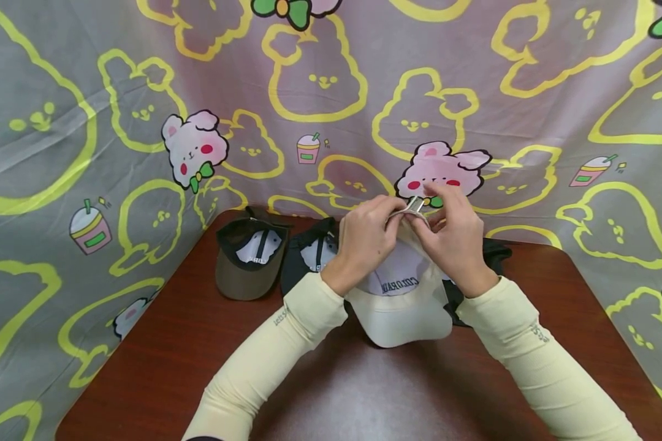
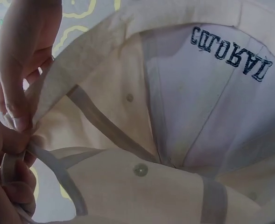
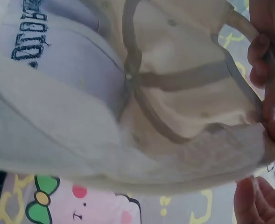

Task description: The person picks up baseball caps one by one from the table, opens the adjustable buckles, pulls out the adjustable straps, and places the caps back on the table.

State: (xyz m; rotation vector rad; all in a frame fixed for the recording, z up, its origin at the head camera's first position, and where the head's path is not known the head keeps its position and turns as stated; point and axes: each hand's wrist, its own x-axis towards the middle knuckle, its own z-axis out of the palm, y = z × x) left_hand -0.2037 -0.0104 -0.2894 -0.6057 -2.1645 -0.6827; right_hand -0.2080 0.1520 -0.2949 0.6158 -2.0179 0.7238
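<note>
A cream baseball cap [image 1: 403,324] hangs over the table with its brim toward me and its inside facing up. Dark mirrored lettering [image 2: 233,53] shows on the pale inner front panel. My left hand [image 1: 366,239] pinches the left side of the back strap [image 1: 399,212]. On the other side, my right hand [image 1: 453,236] pinches the strap between thumb and fingers, its index finger raised beside the metal buckle [image 1: 416,204]. Both wrist views look into the crown, where grey seam tape [image 3: 184,77] and a small eyelet [image 2: 140,170] show.
To the left on the brown table [image 1: 160,367] lies a brown-and-black cap [image 1: 248,286], upturned. Next to it sits a dark cap [image 1: 293,266], partly behind my left arm. Another black cap [image 1: 495,252] is mostly hidden behind my right hand. A patterned curtain [image 1: 353,79] surrounds the table.
</note>
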